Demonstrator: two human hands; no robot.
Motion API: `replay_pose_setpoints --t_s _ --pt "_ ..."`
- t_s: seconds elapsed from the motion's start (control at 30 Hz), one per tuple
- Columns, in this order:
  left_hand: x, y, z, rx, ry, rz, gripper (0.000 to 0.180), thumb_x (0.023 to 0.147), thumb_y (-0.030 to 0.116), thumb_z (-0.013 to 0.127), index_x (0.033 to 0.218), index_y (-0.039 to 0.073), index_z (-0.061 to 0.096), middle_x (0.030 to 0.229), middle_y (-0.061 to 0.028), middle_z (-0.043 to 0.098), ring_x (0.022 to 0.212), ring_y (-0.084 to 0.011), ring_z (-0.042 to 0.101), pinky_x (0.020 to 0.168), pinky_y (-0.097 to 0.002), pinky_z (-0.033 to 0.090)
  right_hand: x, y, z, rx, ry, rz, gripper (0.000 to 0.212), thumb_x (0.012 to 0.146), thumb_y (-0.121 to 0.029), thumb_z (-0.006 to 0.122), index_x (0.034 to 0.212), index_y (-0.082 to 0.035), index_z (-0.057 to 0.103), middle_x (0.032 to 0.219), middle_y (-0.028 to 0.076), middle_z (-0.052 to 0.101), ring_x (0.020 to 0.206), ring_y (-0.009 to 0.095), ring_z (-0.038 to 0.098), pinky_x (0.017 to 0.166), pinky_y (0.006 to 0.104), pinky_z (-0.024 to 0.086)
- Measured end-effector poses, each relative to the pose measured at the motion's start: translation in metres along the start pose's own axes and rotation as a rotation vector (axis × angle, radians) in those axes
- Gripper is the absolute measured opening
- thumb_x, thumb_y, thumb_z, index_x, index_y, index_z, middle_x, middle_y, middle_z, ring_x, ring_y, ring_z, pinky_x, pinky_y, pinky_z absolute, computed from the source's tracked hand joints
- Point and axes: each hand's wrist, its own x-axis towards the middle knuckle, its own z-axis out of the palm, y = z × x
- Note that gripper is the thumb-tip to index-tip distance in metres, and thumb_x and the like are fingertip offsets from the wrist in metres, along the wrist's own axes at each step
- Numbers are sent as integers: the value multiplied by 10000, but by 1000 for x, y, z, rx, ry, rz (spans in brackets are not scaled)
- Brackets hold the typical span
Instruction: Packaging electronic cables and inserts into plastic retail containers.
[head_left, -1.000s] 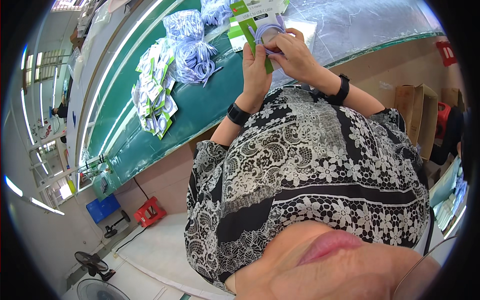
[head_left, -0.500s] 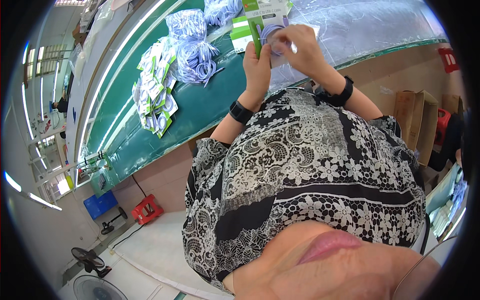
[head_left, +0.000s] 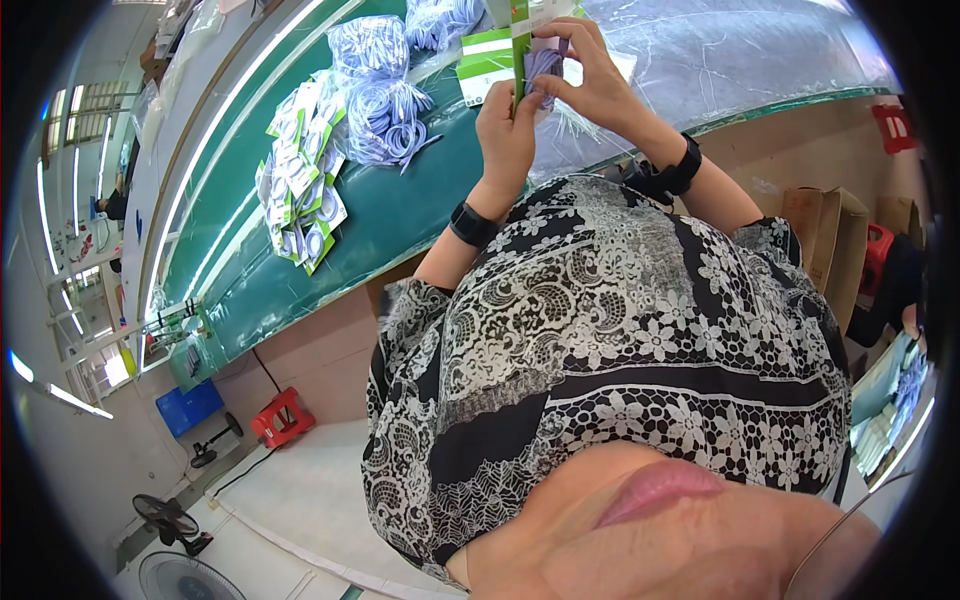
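Note:
Over the table's near edge, my left hand [head_left: 507, 142] pinches a green-and-white backing card [head_left: 520, 45] between thumb and fingers. The card is turned nearly edge-on. A coiled lilac cable [head_left: 543, 62] sits against its right face. Around the coil's right side curl the fingers and thumb of my right hand [head_left: 598, 88], closed on it. Whether the coil is fastened to the card is hidden. Just left of the card lies a flat green-and-white stack of cards [head_left: 486, 68].
Left on the green table [head_left: 400, 205] is a heap of carded cables [head_left: 302, 175]. Beyond it lie clear bags of lilac cable coils [head_left: 385, 112]. Clear plastic film covers the table's right part. Below stand a red stool [head_left: 283, 418] and cardboard boxes [head_left: 825, 240].
The card has turned from facing me to nearly edge-on. My right hand has gone from over the coil's front to gripping its right side.

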Motion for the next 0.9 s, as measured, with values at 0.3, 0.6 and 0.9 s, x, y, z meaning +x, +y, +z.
replay_pose_setpoints --t_s 0.3,0.6,0.9 --pt "-1 28 -23 -295 -239 -220 194 871 94 630 1034 -8 612 827 9 629 715 -49 519 646 -206 441 -11 71 -22 147 -177 169 307 842 -175 656 1115 -39 627 1099 111 640 978 216 607 835 329 491" --pt "-6 43 -31 -458 -266 -374 222 882 101 626 1060 -28 605 915 -13 627 816 -62 544 727 -217 459 -11 33 -24 261 -426 -12 397 828 -168 682 1192 -47 579 1149 99 617 1012 193 603 842 330 514" --pt "11 59 -53 -247 -182 -136 139 919 85 556 1011 -14 591 901 -21 611 797 -88 557 732 -236 466 -55 97 29 202 -294 37 308 901 -188 581 1187 -74 576 1010 72 649 905 163 620 777 289 519"
